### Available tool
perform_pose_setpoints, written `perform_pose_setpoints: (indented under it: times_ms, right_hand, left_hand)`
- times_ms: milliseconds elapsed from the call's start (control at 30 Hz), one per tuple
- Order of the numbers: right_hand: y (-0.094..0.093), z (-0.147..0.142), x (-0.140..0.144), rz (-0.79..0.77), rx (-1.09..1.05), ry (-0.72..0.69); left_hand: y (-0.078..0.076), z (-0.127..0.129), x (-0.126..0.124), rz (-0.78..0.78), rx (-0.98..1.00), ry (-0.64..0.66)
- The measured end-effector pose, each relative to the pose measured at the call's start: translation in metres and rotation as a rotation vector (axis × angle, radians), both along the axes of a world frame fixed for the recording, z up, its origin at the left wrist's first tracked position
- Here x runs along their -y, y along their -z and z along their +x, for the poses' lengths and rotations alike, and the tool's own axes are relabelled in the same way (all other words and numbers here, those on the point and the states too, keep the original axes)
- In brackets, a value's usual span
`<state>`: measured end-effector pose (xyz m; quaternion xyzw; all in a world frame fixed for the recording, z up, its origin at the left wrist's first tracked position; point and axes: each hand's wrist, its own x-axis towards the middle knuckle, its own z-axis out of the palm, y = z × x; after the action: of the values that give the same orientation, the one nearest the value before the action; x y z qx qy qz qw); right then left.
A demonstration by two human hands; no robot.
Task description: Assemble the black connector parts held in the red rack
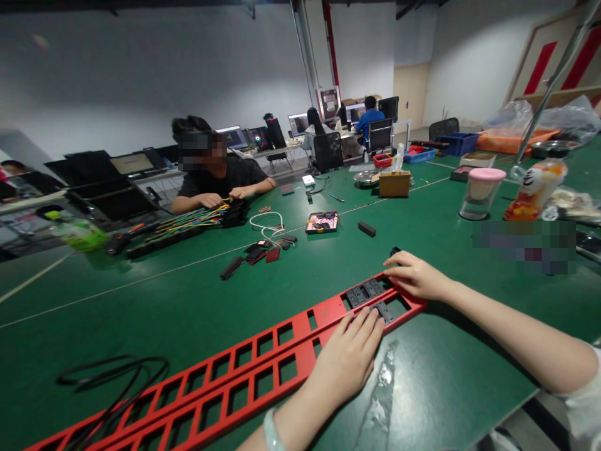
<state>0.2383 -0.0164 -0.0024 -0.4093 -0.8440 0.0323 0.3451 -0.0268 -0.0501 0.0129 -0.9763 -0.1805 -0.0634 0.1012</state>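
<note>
Two long red slotted frames [303, 360] lie side by side, slanting across the green table. Black socket-like modules [365, 292] fill an opening near the right end of the far frame, and more black modules [385, 311] sit in the near one. My left hand [350, 357] rests flat over the near frame, fingers stretched out and fingertips touching its modules. At the frames' right end is my right hand [417, 275], fingers extended and apart over the red edge. A small black piece [394, 251] shows just beyond those fingers; whether they touch it is unclear.
A black cable [136, 369] crosses the frames' left end. Across the green table [211, 326], a person [220, 169] handles coloured wires [192, 219]. A parts tray [322, 222], a black block [367, 229] and a pink-lidded cup [482, 194] stand beyond my hands.
</note>
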Motion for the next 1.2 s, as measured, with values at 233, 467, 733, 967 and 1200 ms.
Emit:
perform_pose_setpoints:
  times_ms: [233, 467, 733, 967, 1200]
  right_hand:
    - [0.026, 0.033, -0.027, 0.006, 0.082, 0.222]
    - [0.046, 0.038, -0.035, -0.073, 0.127, 0.236]
    - [0.047, 0.034, -0.035, -0.079, 0.08, 0.234]
    - [0.044, 0.037, -0.035, -0.09, 0.073, 0.224]
    - [0.036, 0.036, -0.03, -0.071, 0.105, 0.193]
  left_hand:
    - [0.001, -0.001, 0.0, -0.009, -0.002, 0.009]
    - [0.001, -0.001, 0.001, 0.016, 0.014, 0.006]
    - [0.001, -0.002, 0.002, 0.016, 0.017, 0.004]
    - [0.0, -0.002, 0.001, 0.027, 0.018, 0.009]
    - [0.001, -0.002, 0.001, 0.028, 0.013, 0.013]
